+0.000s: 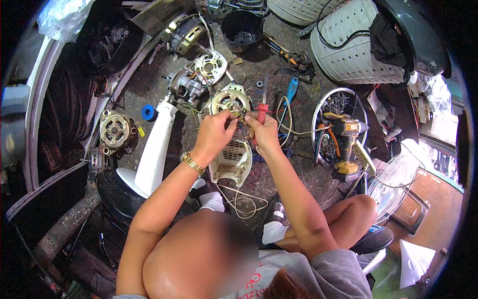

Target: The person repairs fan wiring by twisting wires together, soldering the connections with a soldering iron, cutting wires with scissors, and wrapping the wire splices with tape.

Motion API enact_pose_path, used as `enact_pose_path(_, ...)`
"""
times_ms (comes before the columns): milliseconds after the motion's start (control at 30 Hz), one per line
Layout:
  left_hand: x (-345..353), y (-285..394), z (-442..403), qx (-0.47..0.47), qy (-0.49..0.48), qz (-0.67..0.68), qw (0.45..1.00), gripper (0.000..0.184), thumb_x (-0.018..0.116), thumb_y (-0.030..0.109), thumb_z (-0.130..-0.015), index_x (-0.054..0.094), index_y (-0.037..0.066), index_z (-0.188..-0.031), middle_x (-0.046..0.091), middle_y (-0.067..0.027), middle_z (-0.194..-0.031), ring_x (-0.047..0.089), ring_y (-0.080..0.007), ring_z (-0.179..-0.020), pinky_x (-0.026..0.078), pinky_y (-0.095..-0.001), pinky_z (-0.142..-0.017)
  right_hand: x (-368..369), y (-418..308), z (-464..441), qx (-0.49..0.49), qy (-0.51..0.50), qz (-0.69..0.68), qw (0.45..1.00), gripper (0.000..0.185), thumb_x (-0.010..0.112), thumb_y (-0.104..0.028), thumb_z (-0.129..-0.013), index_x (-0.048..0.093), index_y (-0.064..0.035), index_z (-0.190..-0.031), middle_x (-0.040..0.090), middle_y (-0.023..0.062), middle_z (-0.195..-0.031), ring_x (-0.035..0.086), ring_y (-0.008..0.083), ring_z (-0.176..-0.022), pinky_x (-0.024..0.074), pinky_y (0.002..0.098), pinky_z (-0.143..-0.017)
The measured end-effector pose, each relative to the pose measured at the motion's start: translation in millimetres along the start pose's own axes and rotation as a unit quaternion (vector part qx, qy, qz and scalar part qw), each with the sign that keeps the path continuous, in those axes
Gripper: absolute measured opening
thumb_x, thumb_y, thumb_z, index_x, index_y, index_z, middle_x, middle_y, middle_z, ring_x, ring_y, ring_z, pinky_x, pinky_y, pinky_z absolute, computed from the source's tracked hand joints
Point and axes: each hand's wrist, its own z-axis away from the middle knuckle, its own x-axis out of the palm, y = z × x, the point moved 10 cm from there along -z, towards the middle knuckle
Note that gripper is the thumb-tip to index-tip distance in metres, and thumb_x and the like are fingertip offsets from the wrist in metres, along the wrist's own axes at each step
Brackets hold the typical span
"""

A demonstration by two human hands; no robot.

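A round, gold-coloured electric motor (230,99) with a slotted cover lies on the ground in front of me. My left hand (217,132), with a gold watch at the wrist, is closed in a pinch at the motor's near edge. What its fingertips hold is too small to make out. My right hand (263,132) is closed around a screwdriver (262,110) with a red handle, its shaft pointing away from me. The right fingertips are beside the left ones, near thin wires. Just below both hands sits a dirty white plastic housing (230,167) with a grille, a pale cord beside it.
A blue screwdriver (290,92) lies to the right. Beyond it are a round tray (315,130) of small metal parts and a yellow cordless drill (345,142). On the left are a white stand (156,149), blue tape (148,112) and another motor (113,130). A black bucket (242,31) stands ahead.
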Motion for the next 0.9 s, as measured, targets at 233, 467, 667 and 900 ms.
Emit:
enact_pose_path(233, -1, 1, -1, -0.019, -0.005, 0.005, 1.000, 0.010, 0.069, 0.010, -0.082, 0.067, 0.001, -0.084, 0.063, -0.0173, -0.065, 0.060, -0.0264, -0.051, 0.044, -0.0354, -0.050, 3, -9, 2, -0.046, -0.007, 0.039, 0.998, 0.014, 0.064, -0.005, -0.088, 0.064, 0.0009, -0.101, 0.061, 0.0033, -0.073, 0.049, 0.0072, -0.050, 0.0469, 0.0252, -0.045)
enact_pose_path(467, -5, 0, -2, -0.011, 0.026, 0.026, 0.999, 0.012, 0.069, 0.013, -0.082, 0.067, 0.001, -0.084, 0.062, -0.0166, -0.063, 0.058, -0.0251, -0.049, 0.042, -0.0356, -0.049, 3, -15, 4, -0.072, -0.013, 0.074, 0.995, 0.014, 0.067, -0.005, -0.085, 0.065, 0.0018, -0.097, 0.065, 0.0052, -0.075, 0.054, 0.0087, -0.047, 0.0450, 0.0239, -0.040)
enact_pose_path(667, -3, 2, -2, -0.028, 0.009, 0.005, 1.000, 0.011, 0.069, 0.013, -0.082, 0.068, 0.002, -0.084, 0.063, -0.0163, -0.065, 0.057, -0.0247, -0.049, 0.043, -0.0349, -0.050, 4, -13, 2, -0.073, -0.022, 0.089, 0.993, 0.013, 0.069, -0.007, -0.084, 0.066, 0.0015, -0.094, 0.064, 0.0042, -0.074, 0.055, 0.0075, -0.050, 0.0465, 0.0236, -0.041)
enact_pose_path(900, 9, -28, -1, -0.085, 0.011, 0.116, 0.990, 0.014, 0.068, 0.015, -0.084, 0.066, 0.001, -0.082, 0.065, -0.0124, -0.065, 0.061, -0.0181, -0.054, 0.046, -0.0316, -0.053, 1, -16, -1, -0.103, -0.007, 0.142, 0.984, 0.014, 0.071, -0.010, -0.084, 0.066, 0.0013, -0.091, 0.064, 0.0036, -0.071, 0.056, 0.0077, -0.053, 0.0467, 0.0239, -0.041)
